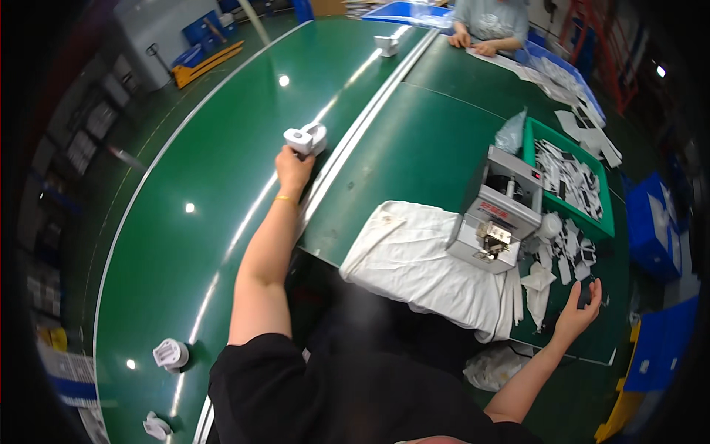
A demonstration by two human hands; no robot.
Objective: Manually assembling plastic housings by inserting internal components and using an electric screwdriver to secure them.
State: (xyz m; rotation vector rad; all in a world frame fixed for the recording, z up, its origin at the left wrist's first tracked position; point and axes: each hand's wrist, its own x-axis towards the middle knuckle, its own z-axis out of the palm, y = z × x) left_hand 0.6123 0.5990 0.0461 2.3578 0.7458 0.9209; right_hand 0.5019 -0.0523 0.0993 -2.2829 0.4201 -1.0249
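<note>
My left hand (294, 172) reaches far over the green belt at left. Its fingers are closed on the near end of a white plastic housing (316, 136) with a rounded end. At the right, beside the table's near edge, my right hand (574, 317) is curled with a small dark piece (585, 297) between thumb and fingers; its exact kind is hard to make out. Near that hand lie loose small white and black parts (566, 259) and a crumpled white piece (538, 278).
A grey screw-feeder-like machine (503, 196) stands behind a white cloth (425, 259). Beyond is a green crate (608, 203) of white and dark parts. More white housings (171, 354) sit on the belt. A co-worker (492, 22) handles sheets at the far end.
</note>
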